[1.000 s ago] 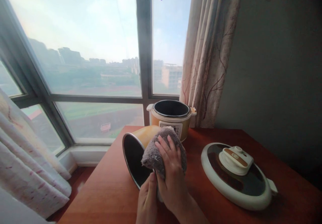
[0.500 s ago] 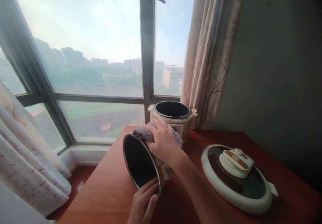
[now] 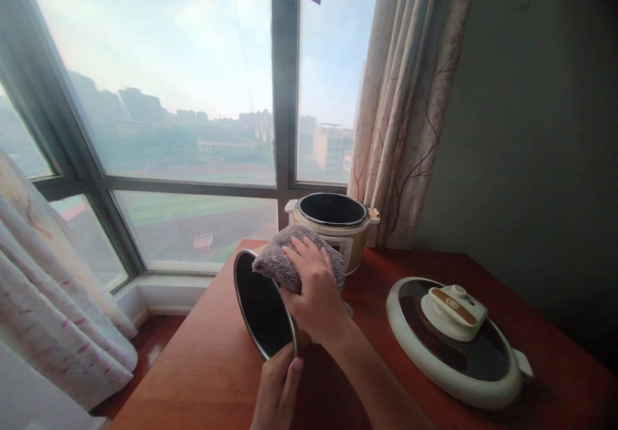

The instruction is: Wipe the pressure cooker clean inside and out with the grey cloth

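Note:
A dark inner pot [image 3: 263,314] with a shiny metal rim is tipped on its side, its mouth facing left. My left hand [image 3: 280,382] grips the near part of that rim, thumb outside and fingers reaching inside. A grey towel [image 3: 284,256] lies over the upper edge of the pot. Pressed on it is my right hand [image 3: 313,288], its fingers bent over the fabric. The pot's outer side is mostly hidden behind my right hand and the towel. Just beyond them stands the cream-and-gold cooker body [image 3: 355,243], uncovered and dark inside.
A white-rimmed cooker lid [image 3: 400,333] with a handle on top lies at the right of the reddish wooden table [image 3: 193,365]. Behind are a large window [image 3: 193,127] and a curtain [image 3: 396,127]. Another curtain [image 3: 62,301] hangs at the left.
My right hand and the towel have shifted on the pot; more of the towel now shows across its top. The pot has turned slightly, and my left hand still grips the rim.

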The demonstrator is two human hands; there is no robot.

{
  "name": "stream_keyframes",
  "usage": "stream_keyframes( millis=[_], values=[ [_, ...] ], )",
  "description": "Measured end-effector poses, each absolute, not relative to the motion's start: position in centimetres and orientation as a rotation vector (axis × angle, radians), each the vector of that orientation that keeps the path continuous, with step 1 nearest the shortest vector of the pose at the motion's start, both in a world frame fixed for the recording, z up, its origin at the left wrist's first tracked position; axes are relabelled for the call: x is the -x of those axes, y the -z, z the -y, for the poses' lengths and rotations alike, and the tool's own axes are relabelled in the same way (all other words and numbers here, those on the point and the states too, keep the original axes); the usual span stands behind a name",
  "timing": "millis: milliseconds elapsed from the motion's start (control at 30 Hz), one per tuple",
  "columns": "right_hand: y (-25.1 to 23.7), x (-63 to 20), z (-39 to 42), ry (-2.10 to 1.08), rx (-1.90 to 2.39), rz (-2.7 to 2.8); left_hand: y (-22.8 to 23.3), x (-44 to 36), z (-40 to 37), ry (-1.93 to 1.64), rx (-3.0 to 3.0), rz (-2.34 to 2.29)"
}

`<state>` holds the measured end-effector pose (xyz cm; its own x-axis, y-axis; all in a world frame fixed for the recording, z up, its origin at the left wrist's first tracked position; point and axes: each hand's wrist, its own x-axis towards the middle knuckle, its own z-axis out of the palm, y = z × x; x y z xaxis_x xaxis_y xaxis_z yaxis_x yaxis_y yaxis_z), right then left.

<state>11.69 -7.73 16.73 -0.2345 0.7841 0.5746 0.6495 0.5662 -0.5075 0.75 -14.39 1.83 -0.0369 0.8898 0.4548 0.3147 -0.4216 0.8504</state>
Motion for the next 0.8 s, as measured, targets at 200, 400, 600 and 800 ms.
stream_keyframes(
  millis=[200,400,600,800],
  values=[
    [-11.0,-13.0,10.8,-0.043,0.95,2.002,-4.6,0.1,13.0,-1.524,-1.291,-1.17],
    [-2.3,-13.0,13.5,0.168,0.996,1.937,-7.6,0.5,12.6,-1.462,-0.917,-1.126],
    [-1.7,-13.2,13.6,0.344,1.038,1.837,-9.2,-1.0,13.9,-1.393,-0.813,-1.087],
    [-10.4,-15.0,11.7,0.177,0.964,1.916,-7.6,-1.7,14.4,-1.496,-0.848,-1.158]
  ],
)
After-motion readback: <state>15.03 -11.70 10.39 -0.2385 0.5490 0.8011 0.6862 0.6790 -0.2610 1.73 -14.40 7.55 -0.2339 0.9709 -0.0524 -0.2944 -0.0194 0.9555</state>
